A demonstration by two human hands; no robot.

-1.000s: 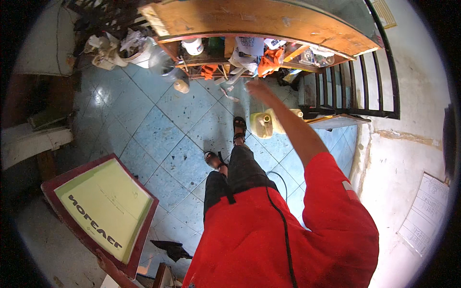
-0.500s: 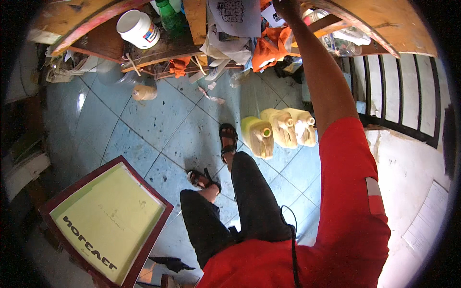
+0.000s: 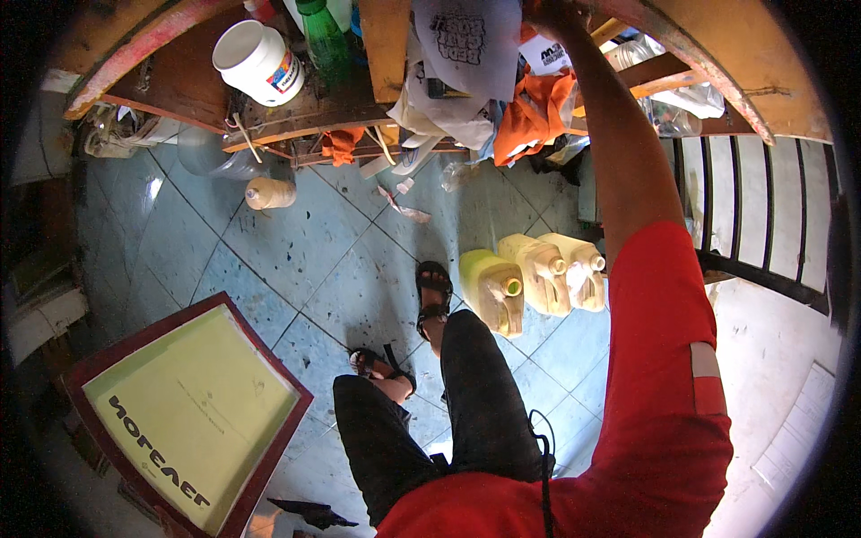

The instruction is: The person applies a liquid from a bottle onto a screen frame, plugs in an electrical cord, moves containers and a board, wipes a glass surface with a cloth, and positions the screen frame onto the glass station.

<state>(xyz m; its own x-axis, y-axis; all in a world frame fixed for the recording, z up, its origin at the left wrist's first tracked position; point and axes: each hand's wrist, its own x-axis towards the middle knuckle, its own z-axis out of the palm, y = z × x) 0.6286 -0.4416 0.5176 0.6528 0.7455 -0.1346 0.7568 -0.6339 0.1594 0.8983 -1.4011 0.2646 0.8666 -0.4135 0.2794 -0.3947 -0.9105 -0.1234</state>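
My right arm, in a red sleeve, reaches up to the shelf. My right hand [image 3: 554,20] lies in shadow at the top edge, and its fingers are too dark to make out. Just below it is a white sheet with dark print [image 3: 545,54], beside an orange cloth [image 3: 536,117]. Left of the hand, a larger printed white sheet [image 3: 466,40] hangs over crumpled white cloth [image 3: 457,117]. My left hand is out of view. At the lower left stands a screen-printing frame [image 3: 269,429] with a dark red border and yellow-green mesh; what supports it is hidden.
On the wooden shelf [image 3: 305,117] stand a white tub [image 3: 256,67] and a green bottle [image 3: 325,40]. Three yellowish jugs [image 3: 547,273] are on the blue tiled floor [image 3: 296,251] near my feet. A small bottle [image 3: 271,194] lies farther left. Black bars [image 3: 737,197] line the right side.
The shelf, jugs and floor things sit lower in the picture as the view tilts up. My right hand stays at the shelf's top edge; the frame shifts slightly left.
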